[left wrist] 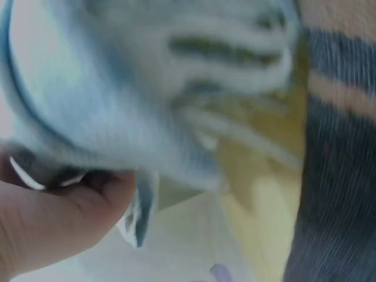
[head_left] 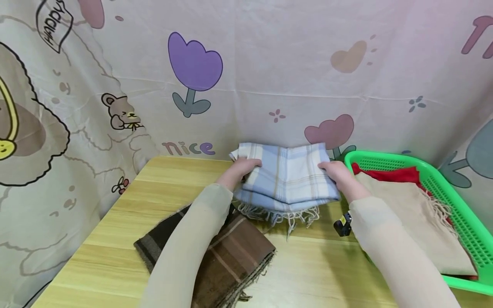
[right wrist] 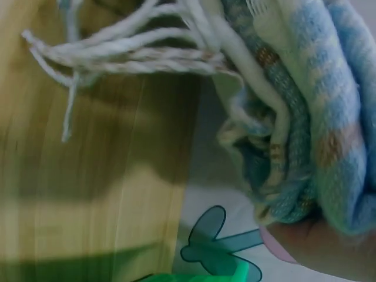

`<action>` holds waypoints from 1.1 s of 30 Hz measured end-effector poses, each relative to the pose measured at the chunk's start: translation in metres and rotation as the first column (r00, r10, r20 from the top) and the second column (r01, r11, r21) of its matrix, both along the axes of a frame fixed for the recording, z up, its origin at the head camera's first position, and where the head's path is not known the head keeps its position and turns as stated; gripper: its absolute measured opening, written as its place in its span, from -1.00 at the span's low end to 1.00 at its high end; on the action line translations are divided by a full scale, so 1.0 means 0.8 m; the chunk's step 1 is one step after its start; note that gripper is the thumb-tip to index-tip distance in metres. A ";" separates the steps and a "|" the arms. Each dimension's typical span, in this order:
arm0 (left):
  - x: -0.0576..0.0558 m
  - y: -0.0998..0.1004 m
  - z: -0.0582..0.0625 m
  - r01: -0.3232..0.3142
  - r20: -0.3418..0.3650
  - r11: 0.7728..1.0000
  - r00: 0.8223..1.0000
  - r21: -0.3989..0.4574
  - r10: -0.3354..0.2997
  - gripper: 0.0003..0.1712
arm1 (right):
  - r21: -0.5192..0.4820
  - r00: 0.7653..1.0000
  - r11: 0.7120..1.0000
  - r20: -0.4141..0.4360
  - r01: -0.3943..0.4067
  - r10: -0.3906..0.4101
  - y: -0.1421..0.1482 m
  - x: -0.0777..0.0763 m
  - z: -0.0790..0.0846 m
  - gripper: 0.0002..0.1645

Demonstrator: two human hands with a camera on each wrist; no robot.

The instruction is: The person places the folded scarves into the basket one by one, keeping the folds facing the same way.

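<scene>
A folded blue-and-white plaid scarf with a white fringe is held up over the far part of the table. My left hand grips its left side, and my right hand pinches the right side. In the left wrist view the thumb and fingers of the left hand curl at the blurred cloth. The right wrist view shows the stacked folds and dangling fringe, with part of the right hand below them; its fingertips are hidden. Partly under my left forearm lies a folded brown-and-black plaid scarf.
A green plastic basket stands at the right, holding a folded beige fringed cloth over a red cloth. A printed curtain hangs behind the wooden table and along its left side.
</scene>
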State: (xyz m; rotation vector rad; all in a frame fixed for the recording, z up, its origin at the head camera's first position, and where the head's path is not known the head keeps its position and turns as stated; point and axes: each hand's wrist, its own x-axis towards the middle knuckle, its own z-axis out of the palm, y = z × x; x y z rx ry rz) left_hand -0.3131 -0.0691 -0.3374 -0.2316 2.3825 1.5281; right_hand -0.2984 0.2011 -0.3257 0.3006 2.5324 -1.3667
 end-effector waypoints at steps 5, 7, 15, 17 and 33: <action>0.009 -0.002 -0.008 0.152 0.057 0.982 0.988 -0.111 -0.146 -0.71 | 0.140 0.998 0.988 0.005 -0.057 0.057 0.007 0.003 -0.016 -0.31; 0.014 -0.001 -0.019 0.232 0.075 0.950 0.972 -0.207 -0.221 -0.66 | 0.190 0.997 0.979 -0.017 -0.072 0.077 0.007 0.006 -0.034 -0.36; 0.028 0.005 -0.034 0.239 0.014 0.794 0.960 -0.559 -0.280 -0.51 | 0.550 0.990 0.830 -0.040 -0.089 0.132 0.011 0.024 -0.090 -0.55; 0.026 0.002 -0.036 0.188 0.000 0.822 0.975 -0.538 -0.222 -0.37 | 0.596 0.995 0.800 -0.018 -0.066 0.096 0.007 0.029 -0.090 -0.53; -0.088 -0.042 -0.177 0.020 -0.031 0.947 0.999 -0.320 -0.032 -0.20 | 0.522 0.900 0.745 0.353 -0.415 0.254 -0.032 0.060 -0.062 -0.27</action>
